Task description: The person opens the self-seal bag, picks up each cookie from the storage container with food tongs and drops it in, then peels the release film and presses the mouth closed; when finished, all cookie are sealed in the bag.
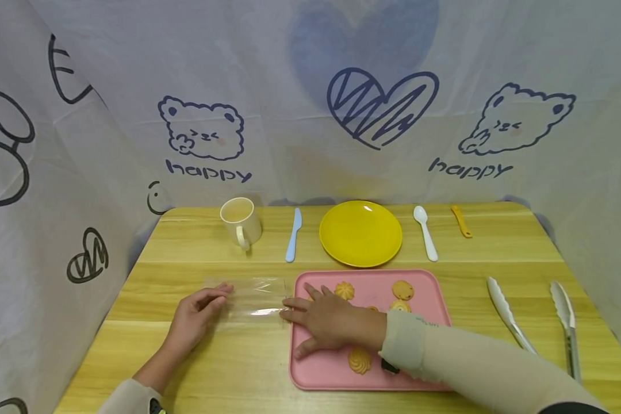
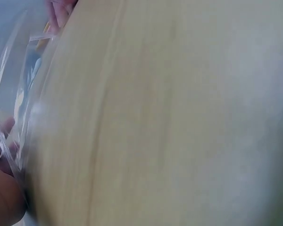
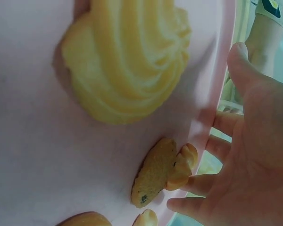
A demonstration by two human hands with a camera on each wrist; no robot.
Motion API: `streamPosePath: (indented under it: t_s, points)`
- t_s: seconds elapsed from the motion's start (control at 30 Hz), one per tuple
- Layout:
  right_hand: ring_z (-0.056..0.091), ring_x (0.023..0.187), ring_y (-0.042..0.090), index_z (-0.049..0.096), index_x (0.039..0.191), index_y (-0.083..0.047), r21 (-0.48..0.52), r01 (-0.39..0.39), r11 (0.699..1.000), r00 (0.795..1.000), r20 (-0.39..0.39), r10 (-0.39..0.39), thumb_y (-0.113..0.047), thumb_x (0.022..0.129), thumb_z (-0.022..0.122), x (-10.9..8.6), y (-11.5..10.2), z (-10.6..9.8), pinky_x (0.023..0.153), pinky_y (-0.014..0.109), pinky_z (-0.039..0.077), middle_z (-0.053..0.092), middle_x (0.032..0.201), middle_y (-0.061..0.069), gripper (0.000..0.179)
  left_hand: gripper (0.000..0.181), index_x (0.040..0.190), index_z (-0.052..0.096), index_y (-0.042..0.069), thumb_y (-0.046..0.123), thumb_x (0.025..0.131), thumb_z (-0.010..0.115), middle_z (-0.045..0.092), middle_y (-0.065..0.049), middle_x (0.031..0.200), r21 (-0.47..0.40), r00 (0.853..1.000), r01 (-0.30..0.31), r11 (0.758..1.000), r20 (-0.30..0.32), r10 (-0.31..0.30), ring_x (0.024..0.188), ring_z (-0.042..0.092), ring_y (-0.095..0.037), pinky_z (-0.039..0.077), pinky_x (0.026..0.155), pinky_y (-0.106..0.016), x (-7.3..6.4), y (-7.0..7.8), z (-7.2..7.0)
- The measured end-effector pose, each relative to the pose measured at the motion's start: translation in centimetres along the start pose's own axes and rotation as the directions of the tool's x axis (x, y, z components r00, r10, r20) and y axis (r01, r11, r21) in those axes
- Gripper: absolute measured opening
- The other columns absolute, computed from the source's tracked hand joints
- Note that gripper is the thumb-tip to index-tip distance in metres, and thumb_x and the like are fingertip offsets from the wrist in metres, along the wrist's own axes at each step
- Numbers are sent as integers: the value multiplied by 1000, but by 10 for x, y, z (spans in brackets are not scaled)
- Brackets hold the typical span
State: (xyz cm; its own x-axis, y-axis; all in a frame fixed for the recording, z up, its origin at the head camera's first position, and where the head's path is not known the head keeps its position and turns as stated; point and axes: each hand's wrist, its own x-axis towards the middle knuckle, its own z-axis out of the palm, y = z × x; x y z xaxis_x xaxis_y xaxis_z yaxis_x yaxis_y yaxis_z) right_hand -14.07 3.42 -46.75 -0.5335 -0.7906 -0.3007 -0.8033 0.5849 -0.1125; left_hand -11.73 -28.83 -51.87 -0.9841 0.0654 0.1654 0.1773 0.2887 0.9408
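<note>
A clear plastic bag [image 1: 256, 300] lies flat on the wooden table, left of a pink tray [image 1: 331, 376]. My left hand [image 1: 194, 316] pinches the bag's left end between thumb and fingers. In the left wrist view the clear film [image 2: 26, 99] stretches upward past those fingers. My right hand [image 1: 323, 319] is spread over the left part of the tray, fingertips reaching past its rim to the bag's right end. Several cookies lie on the tray, among them a swirled cookie [image 1: 359, 361] and a flatter speckled cookie [image 3: 154, 172] near the right fingers. The right forearm hides part of the tray.
Along the back stand a cream mug [image 1: 240, 221], a light blue knife [image 1: 293, 236], a yellow plate [image 1: 360, 234], a white spoon [image 1: 425, 233] and a small orange-yellow handle [image 1: 462, 221]. Metal tongs [image 1: 569, 328] lie spread at the right. A printed cloth [image 1: 290, 144] hangs behind the table.
</note>
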Motion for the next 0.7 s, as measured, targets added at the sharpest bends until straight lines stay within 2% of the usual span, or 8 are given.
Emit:
streamPosePath:
  t_s: [0.27,0.43,0.7]
  points:
    - [22,155,43,37,161,-33,82,10,997,1000,-6,-10,-77,92,53,1,2,0,121,60,34,27,170,-7,83,22,112,65,-18,1,101,63,75,-5,122,-137,999,11,990,-32,-16,123,63,-2,50,102,-14,-1,-3,-1]
    - [22,154,44,37,161,-31,115,25,993,1000,-12,-24,-75,93,53,1,4,0,122,59,33,27,170,-5,83,22,113,65,-18,2,102,63,75,-1,122,-156,999,21,987,-30,-26,125,61,-2,50,103,-14,-1,-4,-1]
    - [24,155,40,34,162,-25,209,61,976,997,-60,-49,-70,96,55,-5,11,-2,123,62,29,25,170,-3,83,24,114,65,-18,3,102,63,74,-3,124,-154,1000,28,988,-9,-30,125,61,-1,51,102,-14,0,-2,-2]
